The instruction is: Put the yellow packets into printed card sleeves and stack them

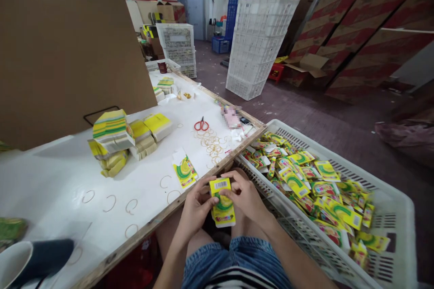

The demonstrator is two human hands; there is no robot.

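Observation:
Between my two hands, above my lap, is a small yellow-and-green carton (224,210) with a barcode at its upper end. The fingers of my left hand (199,201) close on its left edge, thumb on the front. My right hand (247,193) grips its right side, the thumb pressed on the face near the barcode. What lies behind the carton is hidden. Just beyond, a flat yellow-green carton (185,169) rests on the white table (145,194) near its wooden edge.
On my right stands a white crate (403,207) heaped with yellow cartons. Red-handled scissors (201,125), scattered rubber bands (212,144) and bundled flat cartons (111,131) lie on the table. A dark mug (50,255) is at lower left; stacked white crates (259,45) stand behind.

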